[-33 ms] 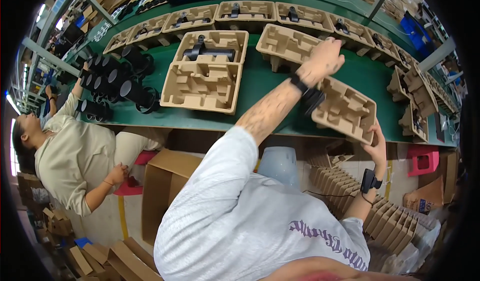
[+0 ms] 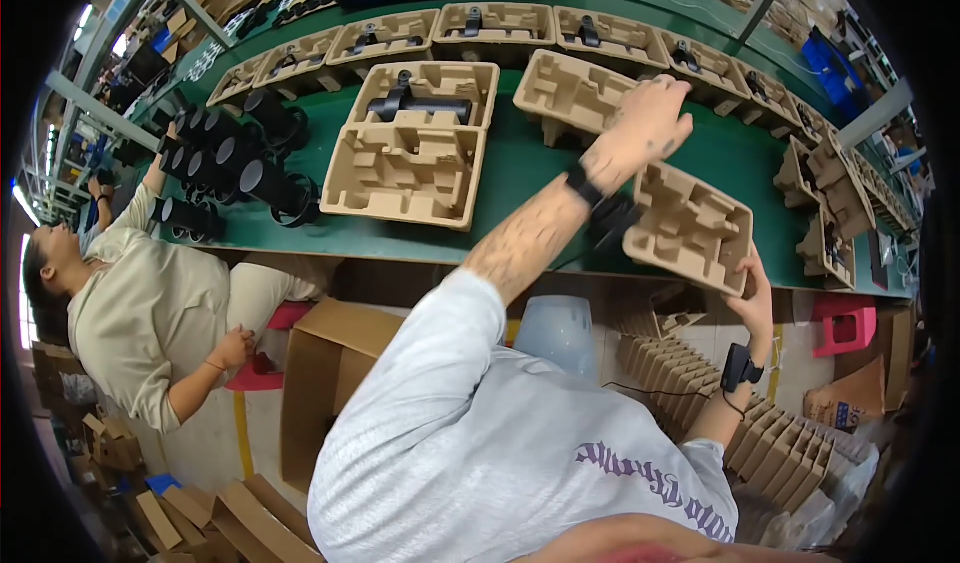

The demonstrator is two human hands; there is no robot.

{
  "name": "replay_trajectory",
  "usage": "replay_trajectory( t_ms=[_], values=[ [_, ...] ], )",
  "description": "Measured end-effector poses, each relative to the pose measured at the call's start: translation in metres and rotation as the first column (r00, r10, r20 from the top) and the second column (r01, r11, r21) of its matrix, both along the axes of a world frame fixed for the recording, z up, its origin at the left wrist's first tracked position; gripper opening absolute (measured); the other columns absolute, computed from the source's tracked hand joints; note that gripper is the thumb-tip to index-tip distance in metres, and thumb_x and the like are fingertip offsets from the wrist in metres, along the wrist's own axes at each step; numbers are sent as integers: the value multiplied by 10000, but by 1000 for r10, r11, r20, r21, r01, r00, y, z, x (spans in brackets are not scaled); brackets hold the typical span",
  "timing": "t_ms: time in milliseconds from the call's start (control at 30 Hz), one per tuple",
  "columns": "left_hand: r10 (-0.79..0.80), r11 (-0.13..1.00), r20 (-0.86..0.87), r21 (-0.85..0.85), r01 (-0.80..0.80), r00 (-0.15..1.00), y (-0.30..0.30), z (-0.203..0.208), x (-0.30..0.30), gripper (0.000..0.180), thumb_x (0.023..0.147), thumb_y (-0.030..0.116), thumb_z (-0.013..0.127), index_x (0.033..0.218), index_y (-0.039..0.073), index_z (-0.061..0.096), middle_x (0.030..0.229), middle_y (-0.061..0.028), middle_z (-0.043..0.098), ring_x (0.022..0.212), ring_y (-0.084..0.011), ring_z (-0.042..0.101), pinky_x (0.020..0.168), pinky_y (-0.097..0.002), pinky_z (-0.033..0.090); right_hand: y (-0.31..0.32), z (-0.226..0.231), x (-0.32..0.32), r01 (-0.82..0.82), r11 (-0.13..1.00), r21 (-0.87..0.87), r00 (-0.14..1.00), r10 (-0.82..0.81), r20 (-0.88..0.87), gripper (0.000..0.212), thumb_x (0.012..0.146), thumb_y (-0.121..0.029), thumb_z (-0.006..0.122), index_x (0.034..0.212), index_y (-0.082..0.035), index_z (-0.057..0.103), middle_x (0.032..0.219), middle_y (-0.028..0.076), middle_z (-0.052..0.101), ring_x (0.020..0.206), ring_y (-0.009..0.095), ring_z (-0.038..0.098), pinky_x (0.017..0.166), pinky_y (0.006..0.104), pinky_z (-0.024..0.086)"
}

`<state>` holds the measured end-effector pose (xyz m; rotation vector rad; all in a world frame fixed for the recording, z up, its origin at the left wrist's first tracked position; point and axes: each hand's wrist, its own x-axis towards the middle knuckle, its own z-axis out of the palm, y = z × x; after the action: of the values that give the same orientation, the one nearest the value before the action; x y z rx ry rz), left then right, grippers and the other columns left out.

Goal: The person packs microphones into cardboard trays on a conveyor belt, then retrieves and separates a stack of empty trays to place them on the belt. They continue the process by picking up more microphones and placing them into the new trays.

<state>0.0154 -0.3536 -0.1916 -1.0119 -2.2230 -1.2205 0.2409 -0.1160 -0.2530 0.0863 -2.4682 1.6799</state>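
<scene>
A brown moulded-pulp tray (image 2: 690,225) tilts over the bench's near edge. My right hand (image 2: 753,293) is closed on its lower right corner. Angled away beyond it lies another tray section (image 2: 560,91) with moulded hollows. My left hand (image 2: 640,128) reaches across the right end of that section, fingers apart; the hand and wrist cover where the two sections come nearest, so I cannot tell whether they join. To the left, an opened two-part pulp tray (image 2: 405,178) holds a black tube-shaped part (image 2: 425,110) in its far half.
Several black cylinders (image 2: 265,178) stand at left on the green bench (image 2: 540,218). A row of filled pulp trays (image 2: 493,23) curves along the back. More trays (image 2: 830,218) stand at right, and stacked ones (image 2: 770,453) below. A co-worker (image 2: 150,303) sits at left.
My left hand and forearm have shifted slightly, the wrist moving left and nearer. The right hand keeps its hold on the tray, almost unmoved.
</scene>
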Motion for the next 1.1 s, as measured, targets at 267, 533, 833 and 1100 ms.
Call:
replay_trajectory(
  t_ms=[267,533,833,1100],
  values=[
    [333,762,67,-607,-226,941,-94,-23,-11,250,774,253,547,927,65,614,922,-167,652,965,-333,592,871,-502,412,-45,6,-9,-35,998,-61,983,46,177,363,581,-3,621,884,-81,438,1397,80,353,1164,146,421,936,260,342],
    [258,762,205,-644,-68,944,-116,-3,30,207,705,239,605,811,95,710,830,-140,676,806,-308,650,671,-431,491,-102,5,-51,-97,995,-6,992,97,80,395,680,56,538,1067,-23,514,1130,52,475,1064,134,453,922,237,338],
    [902,354,-305,113,-928,307,-394,25,66,461,737,237,705,1149,85,563,1119,-132,557,1050,-303,493,904,-392,396,-188,73,-34,283,953,104,933,-249,-259,532,811,-34,552,1325,-17,418,1423,134,349,1302,263,356,1011,429,327],
    [863,365,148,478,-799,483,-491,-22,82,412,815,200,628,1174,37,510,974,-134,586,897,-230,591,758,-323,487,-291,136,-92,-347,831,435,786,511,-349,532,648,62,587,1173,5,529,1143,181,592,1104,312,550,967,385,387]
  ],
)
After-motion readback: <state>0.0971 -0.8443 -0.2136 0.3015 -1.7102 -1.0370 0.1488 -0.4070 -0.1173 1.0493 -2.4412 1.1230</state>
